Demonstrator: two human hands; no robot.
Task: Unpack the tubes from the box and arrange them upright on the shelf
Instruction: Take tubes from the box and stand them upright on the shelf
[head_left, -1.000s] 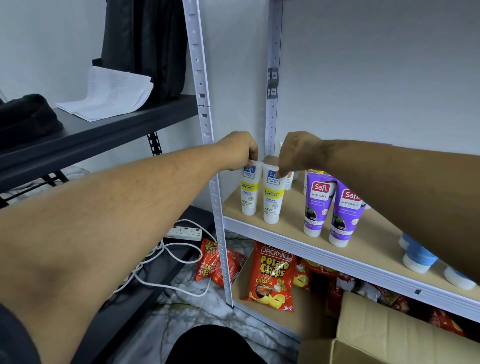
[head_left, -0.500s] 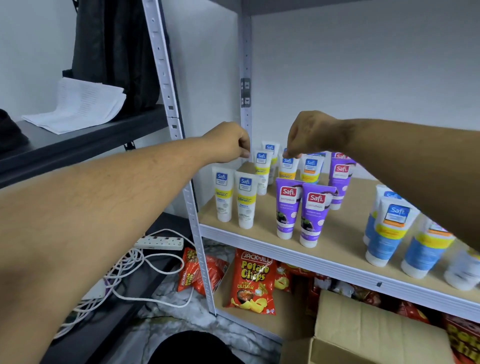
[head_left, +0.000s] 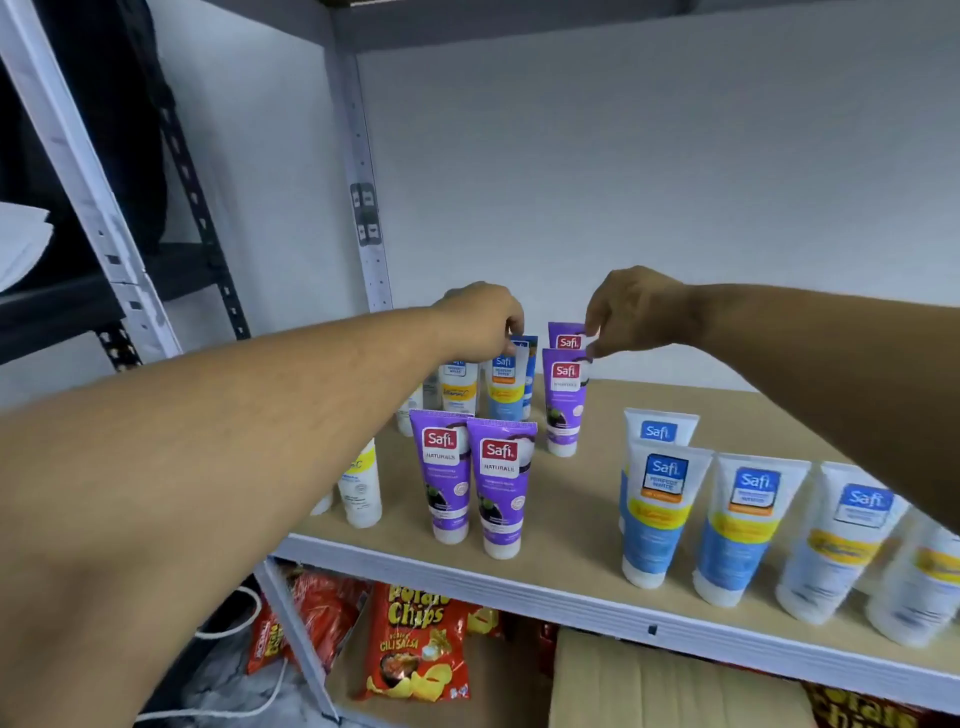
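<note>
My left hand (head_left: 480, 319) pinches the top of a blue-and-white tube (head_left: 505, 387) and my right hand (head_left: 631, 312) pinches the top of a purple tube (head_left: 563, 400), both upright at the back of the shelf (head_left: 582, 499). More tubes stand in front; cardboard box (head_left: 649, 686) sits below w/ chip bags (head_left: 415, 644).

Single head cam on me, looking forward and down, close on the shelf (head_left: 582, 499) filling frame's lower right.
</note>
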